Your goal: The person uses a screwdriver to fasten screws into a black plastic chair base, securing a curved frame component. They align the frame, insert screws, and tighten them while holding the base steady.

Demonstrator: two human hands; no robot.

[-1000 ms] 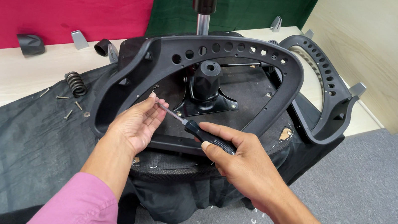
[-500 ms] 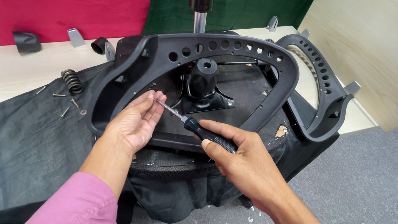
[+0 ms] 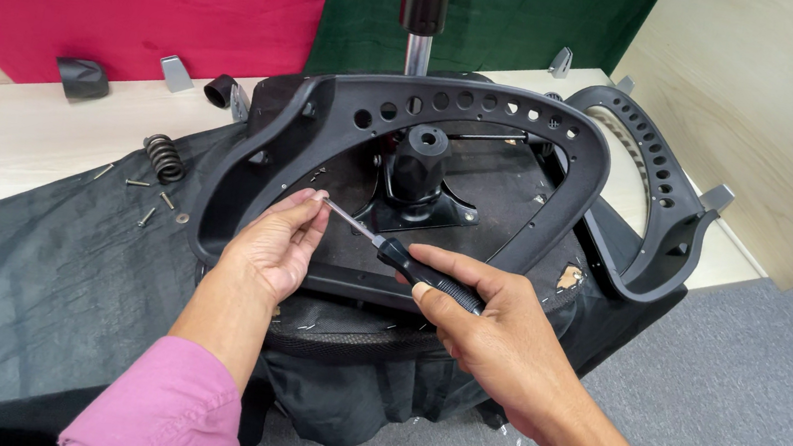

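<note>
Moved: your view has drifted a little since the earlier frame; both hands stay put, the tip no nearer the frame.
Tool: screwdriver (image 3: 402, 259), black handle near and right, thin metal shaft running up and left.
Long axis: it slants from near-right to far-left, low over the seat pan (image 3: 349, 278).
Right hand (image 3: 489, 330): fingers closed firmly round the handle, thumb lying along it; you hold the tool from its near end.
Left hand (image 3: 273, 243): fingertips pinched lightly at the shaft's tip, palm half open; whether a screw sits between them I cannot tell.
Tip lies: just left of the centre post (image 3: 421, 161) and its plate, close against the inner edge of the armrest frame (image 3: 451, 104).
Nearer hand: your left is the one at the working end; your right is back along the axis, toward you.
Spares: loose screws (image 3: 149, 203) and a spring (image 3: 164, 157) lie on the cloth (image 3: 17, 277), well left of both hands.
Second frame (image 3: 655, 209): far right, apart from the tool.
</note>
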